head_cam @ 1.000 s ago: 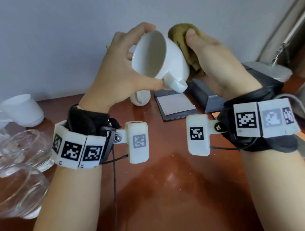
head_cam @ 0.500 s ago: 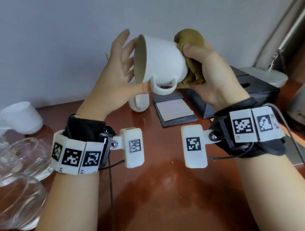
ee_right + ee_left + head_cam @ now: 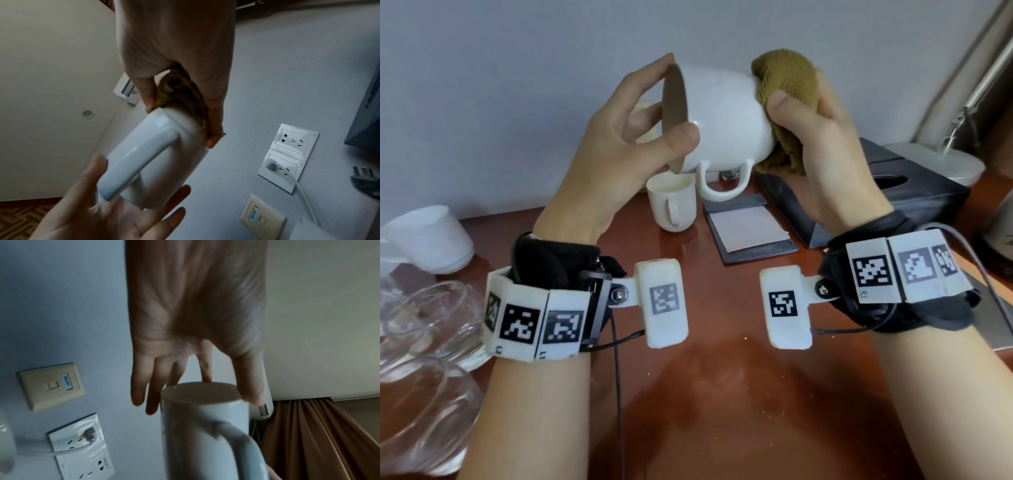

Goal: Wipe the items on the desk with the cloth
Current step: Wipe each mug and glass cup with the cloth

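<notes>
A white mug (image 3: 726, 116) is held on its side above the desk, mouth to the left and handle hanging down. My left hand (image 3: 674, 99) pinches its rim between the thumb and the index finger, with the other fingers spread behind the mouth. My right hand (image 3: 801, 96) grips a bunched olive-brown cloth (image 3: 787, 72) and presses it against the mug's base. The left wrist view shows the mug (image 3: 205, 426) with my left hand (image 3: 226, 389) at its rim. In the right wrist view the cloth (image 3: 180, 95) sits between my right hand (image 3: 180, 121) and the mug (image 3: 150, 155).
On the red-brown desk (image 3: 722, 394) stand a small cream cup (image 3: 671, 202), a notepad in a black holder (image 3: 746, 233), a black tissue box (image 3: 887, 192) and a lamp base (image 3: 935, 161). A white cup (image 3: 428, 240) and clear glassware (image 3: 421, 394) sit at the left edge.
The mug has turned so its mouth faces left and its handle points down. My left hand has shifted to the rim, and the cloth now sits on the mug's base.
</notes>
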`<state>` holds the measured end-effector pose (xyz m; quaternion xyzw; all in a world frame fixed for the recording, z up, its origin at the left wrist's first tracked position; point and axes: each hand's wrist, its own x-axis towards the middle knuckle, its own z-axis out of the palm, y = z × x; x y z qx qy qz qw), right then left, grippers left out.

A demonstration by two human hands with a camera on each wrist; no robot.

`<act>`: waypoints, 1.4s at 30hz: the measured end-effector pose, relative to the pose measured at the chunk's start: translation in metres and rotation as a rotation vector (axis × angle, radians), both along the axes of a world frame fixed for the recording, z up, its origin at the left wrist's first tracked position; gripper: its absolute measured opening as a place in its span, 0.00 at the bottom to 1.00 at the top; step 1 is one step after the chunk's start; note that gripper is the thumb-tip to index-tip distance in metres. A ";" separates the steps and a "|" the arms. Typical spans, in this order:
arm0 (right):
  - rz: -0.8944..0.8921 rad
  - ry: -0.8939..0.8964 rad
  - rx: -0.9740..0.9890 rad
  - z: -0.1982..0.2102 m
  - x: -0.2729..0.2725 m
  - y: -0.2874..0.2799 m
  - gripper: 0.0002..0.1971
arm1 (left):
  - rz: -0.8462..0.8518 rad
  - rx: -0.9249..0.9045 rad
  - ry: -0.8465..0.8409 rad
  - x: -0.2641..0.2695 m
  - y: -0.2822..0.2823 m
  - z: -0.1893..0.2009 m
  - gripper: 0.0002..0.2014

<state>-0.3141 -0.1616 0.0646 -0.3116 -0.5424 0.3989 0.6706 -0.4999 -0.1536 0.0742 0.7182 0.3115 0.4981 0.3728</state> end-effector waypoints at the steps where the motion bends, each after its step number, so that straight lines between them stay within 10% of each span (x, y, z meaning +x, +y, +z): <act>1: -0.008 -0.029 0.018 0.000 -0.001 0.000 0.11 | 0.013 0.000 0.006 -0.001 0.000 0.000 0.33; 12: -0.240 -0.517 0.261 -0.005 0.010 0.007 0.25 | 0.112 -0.144 -0.172 0.011 0.003 -0.005 0.27; 19: -0.236 -0.810 0.475 -0.010 0.015 0.004 0.17 | 0.153 -0.237 -0.274 0.011 0.004 -0.003 0.16; 27: -0.356 -0.430 0.207 0.001 0.016 0.007 0.11 | 0.038 -0.161 -0.139 0.016 -0.001 -0.005 0.30; 34: -0.128 -0.602 0.358 0.001 0.020 -0.003 0.22 | 0.130 -0.222 -0.358 0.014 0.002 -0.002 0.22; 42: -0.338 -0.446 0.360 0.014 0.017 -0.007 0.15 | 0.072 0.103 -0.108 0.011 -0.016 0.007 0.34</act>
